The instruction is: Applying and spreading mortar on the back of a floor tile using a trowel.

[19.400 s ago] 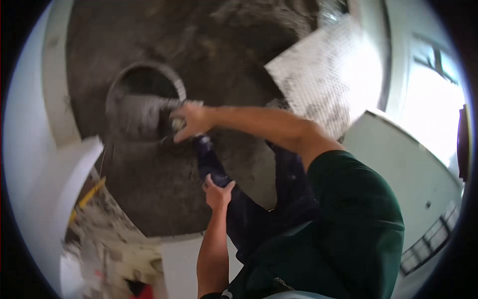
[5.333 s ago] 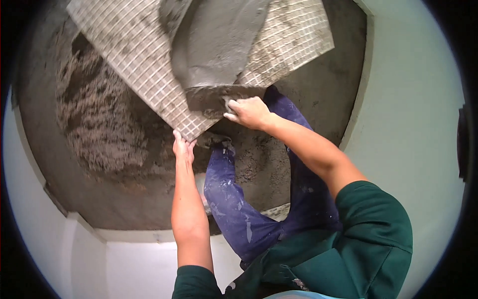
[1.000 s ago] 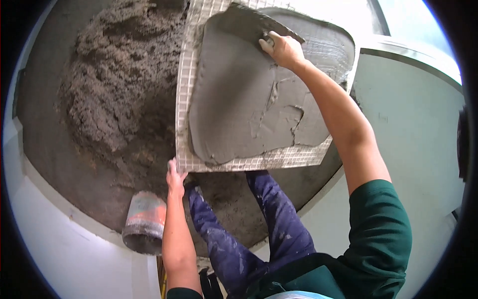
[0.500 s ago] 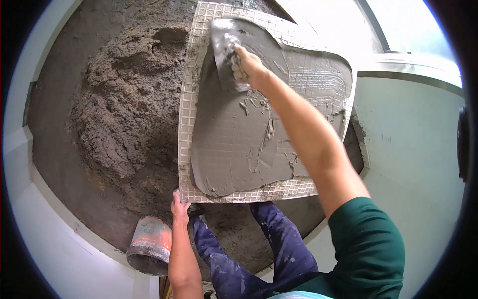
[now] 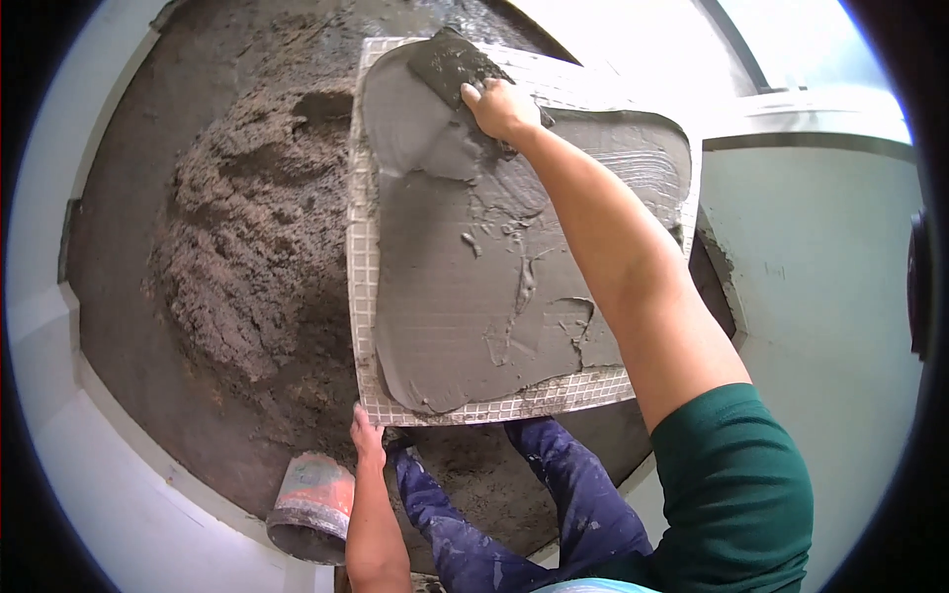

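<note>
My left hand (image 5: 367, 431) grips the lower-left corner of a large tile (image 5: 362, 247), whose pale gridded back faces me. Grey mortar (image 5: 445, 277) coats most of that back, smooth in places and ridged or lumpy elsewhere, leaving a gridded border showing. My right hand (image 5: 499, 107) holds a mortar-caked trowel (image 5: 443, 61) against the coating near the tile's upper-left. The trowel's handle is mostly hidden under my fingers. My legs, in paint-spattered blue trousers, show below the tile's lower edge.
A mound of sandy mix (image 5: 227, 257) lies on the cement floor left of the tile. A dirty bucket (image 5: 308, 486) lies on its side beside my left forearm. A pale wall (image 5: 811, 296) is at right, a bright window (image 5: 811, 44) at upper right, a low ledge (image 5: 148, 445) along the left.
The tile has become squarer to view since five seconds ago and now sits lower in the picture than one second ago. The trowel has swept about the upper-left coating, leaving a smoother patch.
</note>
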Demonstrator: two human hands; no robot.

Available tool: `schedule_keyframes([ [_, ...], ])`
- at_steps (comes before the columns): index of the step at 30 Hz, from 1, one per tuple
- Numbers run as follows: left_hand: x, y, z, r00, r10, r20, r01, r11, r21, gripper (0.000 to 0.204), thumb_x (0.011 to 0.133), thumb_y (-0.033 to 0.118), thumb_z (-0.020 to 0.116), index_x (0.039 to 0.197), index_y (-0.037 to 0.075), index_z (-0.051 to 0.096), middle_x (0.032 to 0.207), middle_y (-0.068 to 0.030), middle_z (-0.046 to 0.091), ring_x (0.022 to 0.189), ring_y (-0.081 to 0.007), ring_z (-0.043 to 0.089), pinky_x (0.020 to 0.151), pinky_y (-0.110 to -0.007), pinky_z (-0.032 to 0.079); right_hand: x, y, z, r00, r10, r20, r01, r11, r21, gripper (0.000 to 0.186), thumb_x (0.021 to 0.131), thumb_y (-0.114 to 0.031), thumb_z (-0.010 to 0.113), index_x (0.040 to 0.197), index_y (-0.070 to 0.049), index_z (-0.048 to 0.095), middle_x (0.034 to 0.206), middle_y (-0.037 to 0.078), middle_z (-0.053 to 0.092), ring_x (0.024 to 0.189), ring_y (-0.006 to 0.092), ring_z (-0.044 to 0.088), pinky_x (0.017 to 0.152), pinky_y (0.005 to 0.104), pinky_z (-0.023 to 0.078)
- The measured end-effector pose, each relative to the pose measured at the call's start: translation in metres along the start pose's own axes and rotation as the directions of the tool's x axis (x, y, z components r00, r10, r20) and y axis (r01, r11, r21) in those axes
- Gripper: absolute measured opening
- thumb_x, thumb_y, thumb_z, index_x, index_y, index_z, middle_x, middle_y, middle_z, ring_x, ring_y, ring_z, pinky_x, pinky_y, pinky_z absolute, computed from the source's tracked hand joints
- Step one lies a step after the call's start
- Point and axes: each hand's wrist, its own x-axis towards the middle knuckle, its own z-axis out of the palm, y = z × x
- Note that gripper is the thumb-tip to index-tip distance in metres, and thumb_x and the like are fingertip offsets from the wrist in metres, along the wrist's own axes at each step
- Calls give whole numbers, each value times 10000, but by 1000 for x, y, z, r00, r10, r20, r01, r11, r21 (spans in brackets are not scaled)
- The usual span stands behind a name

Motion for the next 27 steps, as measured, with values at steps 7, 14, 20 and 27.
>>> schedule_keyframes([
  [7, 3, 2, 1, 998, -45, -34, 48, 995, 83, 682, 1035, 565, 457, 1520, 88, 396, 1527, -77, 459, 1398, -290, 440, 1165, -548, 325, -35, 172, -33, 957, 258, -137, -248, 965, 85, 635, 990, -572, 467, 1249, -17, 632, 1274, 230, 645, 1222, 383, 595, 1050, 468, 446],
  [14, 3, 14, -26, 997, -66, -46, 74, 977, 198, 742, 1004, 637, 457, 1508, 95, 392, 1480, -137, 501, 1377, -368, 465, 1127, -579, 366, -111, 249, -40, 963, 234, 133, -269, 862, 430, 456, 1040, -430, 403, 1060, -57, 665, 1074, 249, 685, 1026, 415, 653, 908, 513, 498],
  [20, 8, 28, -9, 972, -203, -116, 233, 890, 392, 915, 959, 743, 396, 1594, 111, 214, 1630, -148, 287, 1455, -484, 297, 1144, -658, 272, -85, 286, -66, 953, 302, -34, -295, 947, 127, 589, 984, -573, 460, 1094, -30, 660, 1072, 231, 703, 1053, 417, 660, 938, 504, 502],
  [27, 4, 35, 1, 963, -201, -181, 261, 863, 432, 952, 955, 756, 369, 1626, 148, 75, 1700, -116, 61, 1501, -513, 146, 1137, -673, 266, -58, 429, -78, 927, 277, -254, -295, 955, -35, 487, 1044, -408, 356, 1110, -28, 653, 1170, 213, 672, 1088, 396, 632, 960, 475, 473],
])
